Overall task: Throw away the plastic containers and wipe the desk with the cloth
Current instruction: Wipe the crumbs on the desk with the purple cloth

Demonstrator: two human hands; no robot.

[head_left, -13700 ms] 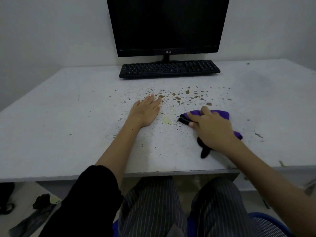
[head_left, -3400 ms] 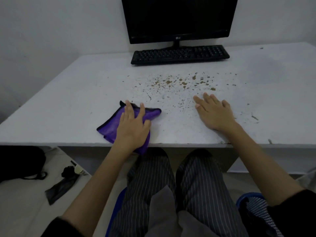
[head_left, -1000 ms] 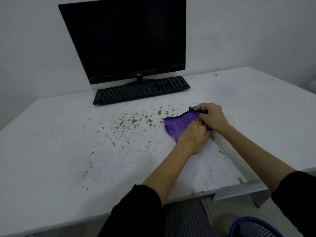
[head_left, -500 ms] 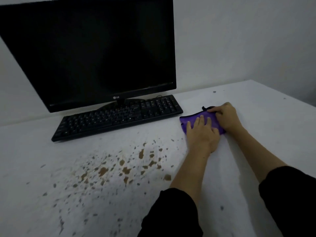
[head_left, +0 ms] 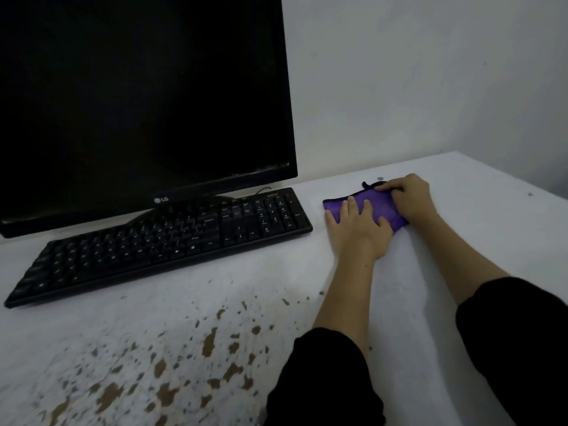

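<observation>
A purple cloth [head_left: 377,205] with a black edge lies on the white desk [head_left: 479,229], just right of the keyboard. My left hand [head_left: 358,230] presses flat on its near part, fingers spread. My right hand [head_left: 408,196] grips the cloth's far right edge with curled fingers. Brown stains [head_left: 209,345] speckle the desk surface in front of the keyboard. No plastic containers are in view.
A black keyboard [head_left: 159,241] sits close to the left of the cloth, and a dark LG monitor [head_left: 141,96] stands behind it. The wall runs behind the desk. The desk's right edge [head_left: 522,186] slants away past my right hand.
Both hands have pushed the cloth farther back along the desk, past the keyboard's right end. The view has moved in closer and lower over the desk.
</observation>
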